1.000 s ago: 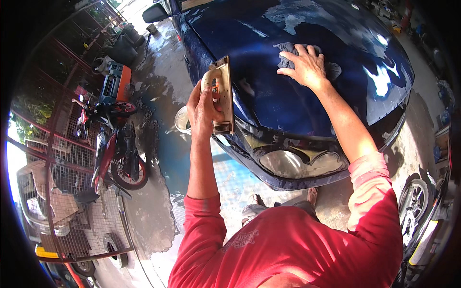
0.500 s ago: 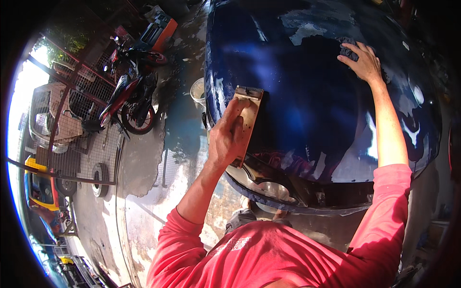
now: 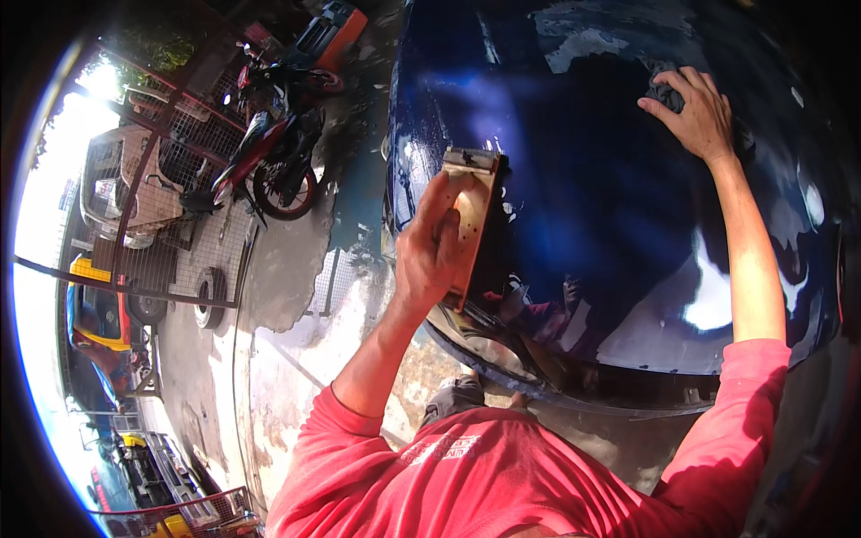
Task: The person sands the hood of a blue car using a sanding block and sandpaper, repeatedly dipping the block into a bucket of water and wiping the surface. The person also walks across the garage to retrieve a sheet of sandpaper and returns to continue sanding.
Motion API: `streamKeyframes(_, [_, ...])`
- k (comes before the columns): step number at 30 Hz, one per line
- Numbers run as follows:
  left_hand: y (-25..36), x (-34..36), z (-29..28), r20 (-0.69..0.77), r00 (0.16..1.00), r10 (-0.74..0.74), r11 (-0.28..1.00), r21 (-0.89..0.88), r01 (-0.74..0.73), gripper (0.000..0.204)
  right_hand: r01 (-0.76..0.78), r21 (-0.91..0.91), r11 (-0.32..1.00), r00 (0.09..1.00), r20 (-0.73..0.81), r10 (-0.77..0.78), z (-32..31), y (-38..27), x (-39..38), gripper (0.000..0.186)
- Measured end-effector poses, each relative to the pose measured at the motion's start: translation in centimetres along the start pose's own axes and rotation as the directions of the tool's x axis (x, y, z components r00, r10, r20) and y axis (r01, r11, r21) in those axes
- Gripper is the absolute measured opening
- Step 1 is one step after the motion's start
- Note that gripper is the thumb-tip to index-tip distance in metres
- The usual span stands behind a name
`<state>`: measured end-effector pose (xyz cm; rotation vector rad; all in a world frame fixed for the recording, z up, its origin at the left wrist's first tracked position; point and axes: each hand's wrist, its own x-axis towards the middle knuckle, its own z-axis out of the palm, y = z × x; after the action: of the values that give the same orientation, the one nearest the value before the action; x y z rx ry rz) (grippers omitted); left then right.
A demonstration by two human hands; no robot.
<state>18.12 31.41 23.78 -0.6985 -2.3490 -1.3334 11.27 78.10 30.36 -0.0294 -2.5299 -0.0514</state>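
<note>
A dark blue car hood (image 3: 583, 179) fills the middle and right of the head view, its paint glossy with pale reflections and wet-looking patches. My left hand (image 3: 429, 251) is closed on a long tan sanding block (image 3: 473, 224), which lies along the hood's left edge. My right hand (image 3: 695, 121) is curled over a crumpled grey cloth (image 3: 665, 88) resting higher up on the right of the hood. Below the block, a headlamp (image 3: 498, 354) shows at the front of the car.
At upper left stand a red and black motorcycle (image 3: 260, 152) and an orange and dark box (image 3: 330, 36). A mesh fence (image 3: 170, 224) runs down the left, with a tyre (image 3: 210, 296) near it and vehicles beyond. Stained concrete (image 3: 296, 359) lies left of the car.
My left hand has brought the block from upright beside the hood down onto its edge. My right hand and cloth have shifted up and right in the picture, as the view has moved.
</note>
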Motion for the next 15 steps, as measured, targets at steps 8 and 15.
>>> streamKeyframes(8, [-12.6,24.8,0.6,-0.04,0.995,-0.093,0.983,0.152,0.098,0.046,-0.032,0.025,0.999,0.999,0.006,0.032,1.2,0.9,-0.1,0.055])
streamKeyframes(15, [-2.0,4.2,0.1,-0.007,0.994,-0.113,0.994,0.008,0.113,0.054,-0.021,0.037,0.999,0.999,-0.028,0.022,0.4,0.3,-0.1,0.049])
